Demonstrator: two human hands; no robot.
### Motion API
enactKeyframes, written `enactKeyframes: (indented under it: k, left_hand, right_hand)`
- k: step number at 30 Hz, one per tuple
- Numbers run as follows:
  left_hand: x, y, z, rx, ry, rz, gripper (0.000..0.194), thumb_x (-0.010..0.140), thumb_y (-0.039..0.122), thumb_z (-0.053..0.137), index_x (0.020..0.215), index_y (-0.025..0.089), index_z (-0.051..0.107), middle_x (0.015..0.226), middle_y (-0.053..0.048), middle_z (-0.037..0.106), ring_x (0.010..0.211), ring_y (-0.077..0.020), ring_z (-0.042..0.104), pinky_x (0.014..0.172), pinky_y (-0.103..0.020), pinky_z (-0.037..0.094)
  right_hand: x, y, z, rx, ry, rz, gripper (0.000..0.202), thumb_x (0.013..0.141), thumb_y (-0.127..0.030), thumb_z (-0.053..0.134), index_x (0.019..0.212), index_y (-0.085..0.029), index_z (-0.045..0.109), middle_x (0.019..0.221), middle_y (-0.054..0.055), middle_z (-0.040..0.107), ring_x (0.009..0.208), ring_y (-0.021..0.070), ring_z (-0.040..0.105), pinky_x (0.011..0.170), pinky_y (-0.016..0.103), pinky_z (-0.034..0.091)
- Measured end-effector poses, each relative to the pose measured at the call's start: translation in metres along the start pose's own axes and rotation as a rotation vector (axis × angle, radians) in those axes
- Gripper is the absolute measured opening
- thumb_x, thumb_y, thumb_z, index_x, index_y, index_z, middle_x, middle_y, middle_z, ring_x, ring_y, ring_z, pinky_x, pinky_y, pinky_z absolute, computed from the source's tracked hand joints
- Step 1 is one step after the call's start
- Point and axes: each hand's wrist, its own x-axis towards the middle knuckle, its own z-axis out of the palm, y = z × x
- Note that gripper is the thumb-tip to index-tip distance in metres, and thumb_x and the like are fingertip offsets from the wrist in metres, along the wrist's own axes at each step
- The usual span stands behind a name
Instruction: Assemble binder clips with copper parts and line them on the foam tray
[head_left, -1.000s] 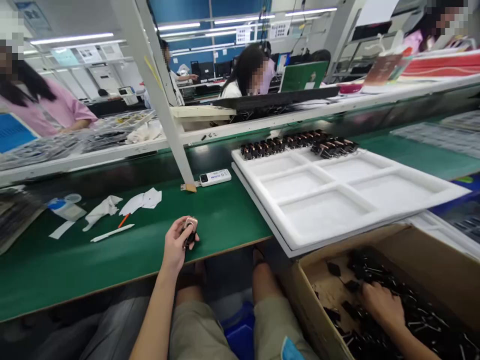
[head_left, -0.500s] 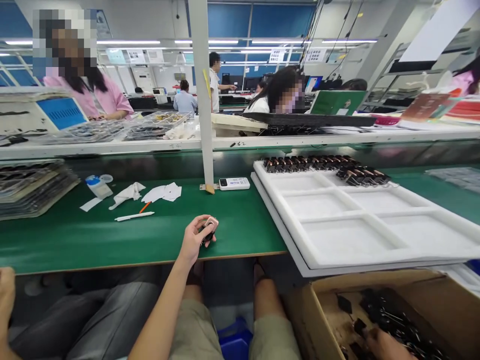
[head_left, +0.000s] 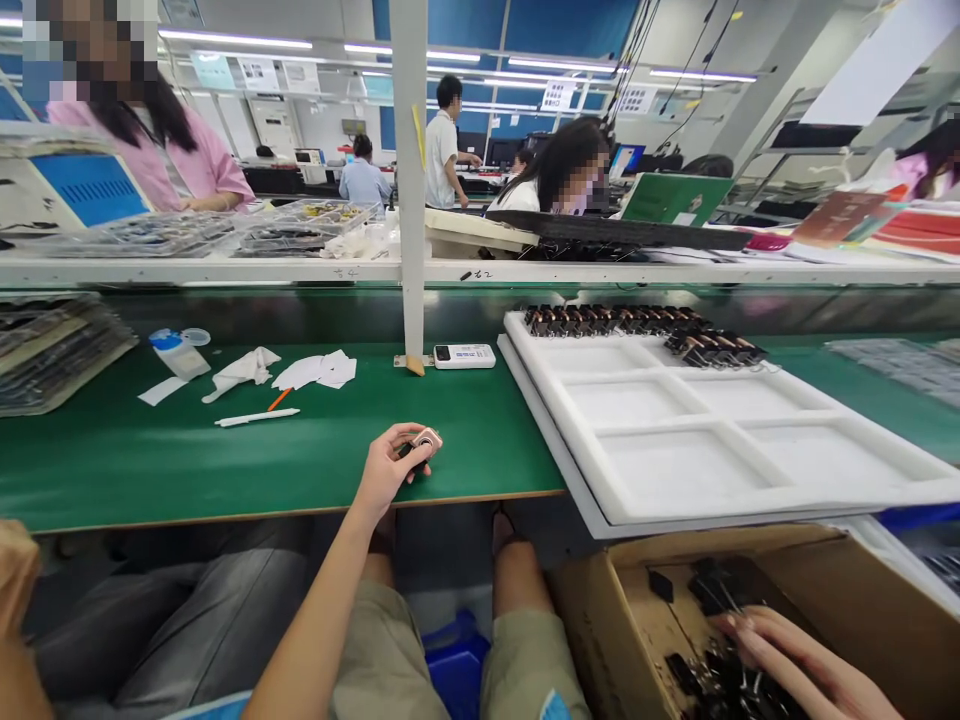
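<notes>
My left hand [head_left: 391, 462] is closed around a small copper-coloured part [head_left: 428, 441] with a round dark ring on its face. Something black shows beneath that part, mostly hidden by my fingers. This hand is just above the front edge of the green bench. Down at the right, my right hand [head_left: 806, 650] reaches into the cardboard box [head_left: 592, 610]. Its fingertips pinch what looks like a black binder clip [head_left: 712, 588] with wire handles. More black clips [head_left: 701, 675] lie in a heap under these fingers.
On the white foam tray [head_left: 645, 450], black clips with copper-coloured parts [head_left: 615, 320] stand in rows along the back. A white handheld device [head_left: 465, 356] lies beside the post [head_left: 414, 200]. A pen [head_left: 257, 417], papers [head_left: 315, 370] and a bottle [head_left: 180, 352] are leftward. Another person's hand [head_left: 16, 570] shows at far left.
My right hand has come up from deeper in the box, with a black clip at its fingertips. My left hand keeps its hold on the copper-coloured part. The view has shifted slightly.
</notes>
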Motion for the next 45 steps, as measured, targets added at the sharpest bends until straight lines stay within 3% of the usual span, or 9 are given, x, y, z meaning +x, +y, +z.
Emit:
enactKeyframes:
  k: [3, 6, 9, 12, 15, 18, 21, 35, 45]
  left_hand:
    - [0.0, -0.001, 0.0, 0.043, -0.022, -0.007, 0.052, 0.069, 0.045, 0.09, 0.106, 0.014, 0.068, 0.096, -0.01, 0.077, 0.054, -0.014, 0.066, 0.042, -0.021, 0.036]
    - [0.0, -0.001, -0.001, 0.085, -0.052, -0.016, 0.05, 0.07, 0.045, 0.089, 0.105, 0.014, 0.071, 0.096, -0.011, 0.078, 0.055, -0.0137, 0.066, 0.043, -0.02, 0.036]
    - [-0.001, -0.001, -0.002, 0.116, -0.079, -0.018, 0.046, 0.072, 0.043, 0.087, 0.106, 0.015, 0.074, 0.093, -0.01, 0.078, 0.057, -0.0136, 0.067, 0.045, -0.02, 0.036]
    - [-0.001, -0.001, -0.003, 0.141, -0.102, -0.017, 0.043, 0.074, 0.042, 0.086, 0.106, 0.015, 0.076, 0.091, -0.009, 0.078, 0.057, -0.0136, 0.067, 0.045, -0.021, 0.036]
    - [-0.001, 0.001, -0.003, 0.148, -0.109, -0.017, 0.041, 0.075, 0.041, 0.085, 0.105, 0.015, 0.077, 0.089, -0.008, 0.078, 0.057, -0.0137, 0.066, 0.046, -0.022, 0.038]
    - [0.0, 0.002, -0.002, 0.144, -0.105, -0.012, 0.04, 0.074, 0.04, 0.086, 0.103, 0.015, 0.078, 0.087, -0.008, 0.077, 0.057, -0.014, 0.065, 0.05, -0.024, 0.044]
    - [0.0, 0.002, -0.002, 0.122, -0.116, -0.006, 0.039, 0.073, 0.039, 0.087, 0.102, 0.015, 0.079, 0.086, -0.007, 0.076, 0.058, -0.014, 0.064, 0.055, -0.026, 0.05]
    - [0.001, -0.002, -0.003, 0.161, -0.238, 0.0, 0.039, 0.08, 0.04, 0.081, 0.112, 0.017, 0.08, 0.094, -0.008, 0.075, 0.074, -0.0159, 0.063, 0.06, -0.025, 0.053]
    - [0.0, 0.001, -0.002, 0.238, -0.279, -0.012, 0.041, 0.081, 0.041, 0.08, 0.115, 0.019, 0.081, 0.1, -0.01, 0.077, 0.081, -0.0203, 0.07, 0.063, -0.027, 0.055]
  right_hand:
    - [-0.003, -0.07, 0.017, 0.032, -0.1, -0.104, 0.047, 0.088, -0.066, 0.061, 0.073, -0.023, 0.071, 0.087, 0.008, 0.071, 0.083, 0.028, 0.069, 0.075, 0.032, 0.058]
    - [0.002, -0.122, 0.044, 0.162, -0.254, -0.21, 0.039, 0.096, -0.057, 0.061, 0.08, -0.022, 0.067, 0.081, 0.005, 0.066, 0.078, 0.0229, 0.064, 0.073, 0.03, 0.052]
    - [0.016, -0.158, 0.076, 0.486, -0.474, -0.21, 0.033, 0.091, -0.052, 0.073, 0.102, -0.023, 0.061, 0.087, 0.004, 0.068, 0.081, 0.0216, 0.064, 0.074, 0.03, 0.051]
    - [0.042, -0.184, 0.111, 0.848, -0.693, -0.19, 0.054, 0.079, -0.052, 0.087, 0.113, -0.022, 0.057, 0.089, 0.005, 0.07, 0.082, 0.0225, 0.066, 0.075, 0.031, 0.051]
    - [0.077, -0.203, 0.146, 0.996, -0.647, -0.169, 0.049, 0.082, -0.06, 0.081, 0.098, -0.018, 0.063, 0.078, 0.005, 0.066, 0.067, 0.0187, 0.06, 0.064, 0.03, 0.046]
    - [0.11, -0.213, 0.172, 0.96, -0.5, -0.178, 0.054, 0.088, -0.071, 0.068, 0.086, -0.016, 0.064, 0.062, 0.0, 0.053, 0.052, 0.0134, 0.042, 0.051, 0.027, 0.03]
    - [0.132, -0.214, 0.186, 0.92, -0.442, -0.239, 0.058, 0.086, -0.075, 0.065, 0.081, -0.017, 0.062, 0.058, -0.003, 0.043, 0.051, 0.0117, 0.032, 0.051, 0.027, 0.021]
    - [0.138, -0.205, 0.191, 0.746, -0.551, -0.401, 0.056, 0.093, -0.067, 0.062, 0.11, -0.014, 0.073, 0.076, 0.001, 0.056, 0.07, 0.0172, 0.047, 0.066, 0.03, 0.036]
    - [0.13, -0.211, 0.187, 0.616, -0.506, -0.443, 0.049, 0.096, -0.059, 0.058, 0.112, -0.016, 0.076, 0.09, 0.006, 0.069, 0.086, 0.0239, 0.059, 0.079, 0.033, 0.045]
